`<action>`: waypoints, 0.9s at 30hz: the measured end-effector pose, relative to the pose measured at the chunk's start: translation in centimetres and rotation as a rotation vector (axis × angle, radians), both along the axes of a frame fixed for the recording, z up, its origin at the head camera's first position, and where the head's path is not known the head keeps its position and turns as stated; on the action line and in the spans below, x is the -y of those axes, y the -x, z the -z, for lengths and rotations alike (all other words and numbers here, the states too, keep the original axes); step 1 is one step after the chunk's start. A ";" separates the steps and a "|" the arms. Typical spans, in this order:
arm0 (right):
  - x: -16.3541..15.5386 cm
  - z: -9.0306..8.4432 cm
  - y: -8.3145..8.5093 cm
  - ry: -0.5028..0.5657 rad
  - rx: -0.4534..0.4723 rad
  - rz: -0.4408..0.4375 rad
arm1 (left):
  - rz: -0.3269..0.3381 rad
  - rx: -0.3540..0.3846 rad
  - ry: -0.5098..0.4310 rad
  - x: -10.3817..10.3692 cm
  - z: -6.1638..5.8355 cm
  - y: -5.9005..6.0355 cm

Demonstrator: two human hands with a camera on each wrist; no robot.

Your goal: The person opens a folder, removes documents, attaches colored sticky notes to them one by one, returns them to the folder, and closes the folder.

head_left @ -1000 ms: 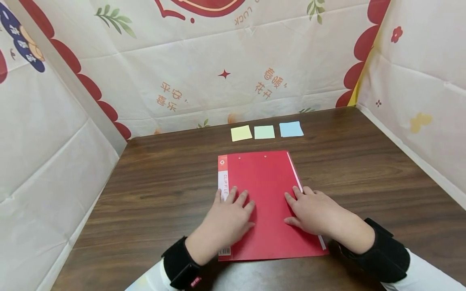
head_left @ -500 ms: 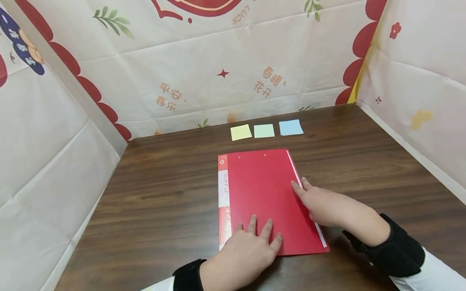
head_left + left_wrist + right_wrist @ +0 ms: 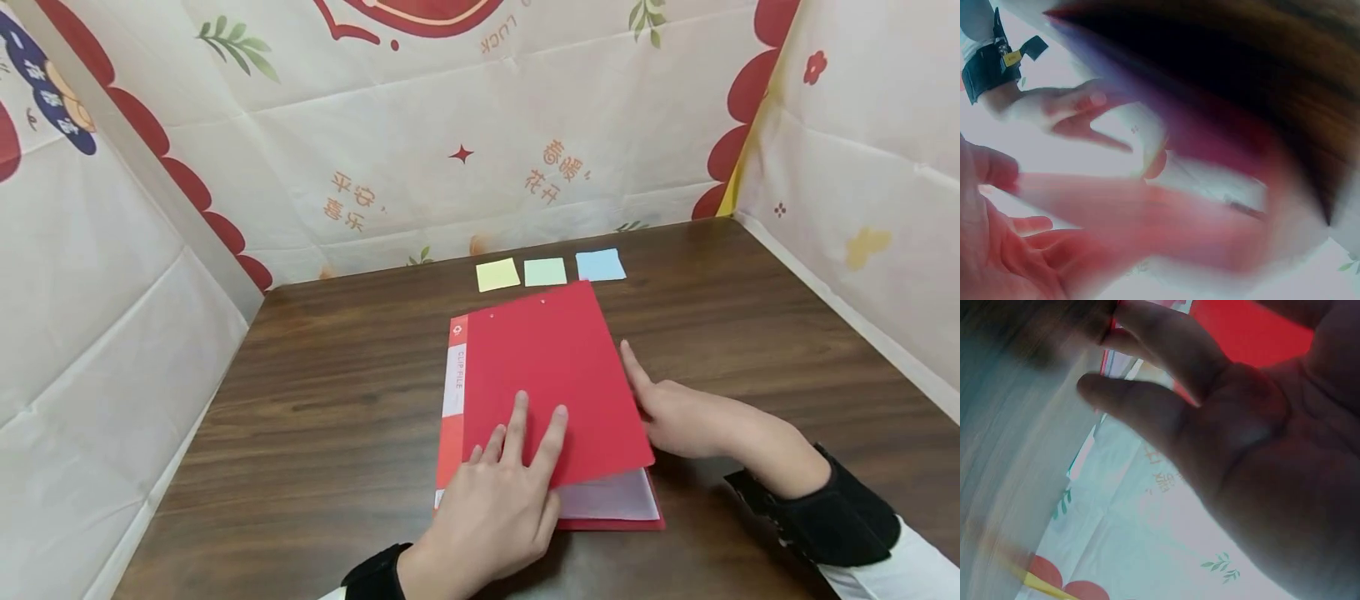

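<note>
At frame centre, the folder's [image 3: 547, 367] cover is raised along its right edge by the right hand [image 3: 675, 408], fingers tucked beneath; the left hand [image 3: 502, 492] is laid flat on it. Bare table [image 3: 787, 333] is left at right. Both wrist views are blurred, and the right fingertips are hidden.

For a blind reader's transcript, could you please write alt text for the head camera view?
A person's right hand lifts the front cover of a red clip file on a dark wooden table, showing clear sleeves inside, while the left hand rests fingers on the cover. Yellow, green and blue sticky notes lie in a row behind it.
</note>
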State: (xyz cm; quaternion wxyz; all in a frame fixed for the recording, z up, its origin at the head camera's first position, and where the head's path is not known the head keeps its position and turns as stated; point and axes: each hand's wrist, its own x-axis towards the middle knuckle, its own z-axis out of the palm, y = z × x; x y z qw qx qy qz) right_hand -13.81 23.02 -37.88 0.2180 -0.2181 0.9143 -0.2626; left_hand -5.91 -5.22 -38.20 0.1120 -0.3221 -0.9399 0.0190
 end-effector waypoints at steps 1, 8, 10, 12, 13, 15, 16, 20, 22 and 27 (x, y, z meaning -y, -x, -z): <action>0.2 0.1 -0.2 -0.031 -0.019 0.002 | 0.002 -0.026 -0.009 0.2 0.0 0.0; 2.0 1.2 -2.1 -0.337 -0.146 -0.015 | 0.094 -0.148 -0.171 1.9 -1.6 1.2; 2.4 1.4 -2.4 -0.378 -0.180 -0.030 | 0.207 -0.188 -0.219 2.8 -2.5 1.8; 2.7 1.5 -2.5 -0.400 -0.219 -0.043 | 0.349 -0.248 -0.253 3.8 -3.6 2.5; 2.7 1.5 -2.4 -0.406 -0.230 -0.047 | 0.420 -0.285 -0.272 4.3 -4.1 2.9; 2.8 1.4 -2.2 -0.414 -0.239 -0.048 | 0.523 -0.337 -0.322 5.3 -5.2 3.5; 2.8 1.4 -2.0 -0.416 -0.234 -0.045 | 0.553 -0.362 -0.352 5.8 -5.8 3.7; 2.6 1.2 -1.4 -0.419 -0.206 -0.031 | 0.594 -0.457 -0.467 8.0 -7.9 4.3; 2.6 1.1 -1.1 -0.417 -0.193 -0.021 | 0.578 -0.507 -0.494 9.4 -8.9 4.2; 2.6 0.9 -0.9 -0.414 -0.179 0.001 | 0.431 -0.542 -0.480 13.0 -11.2 2.8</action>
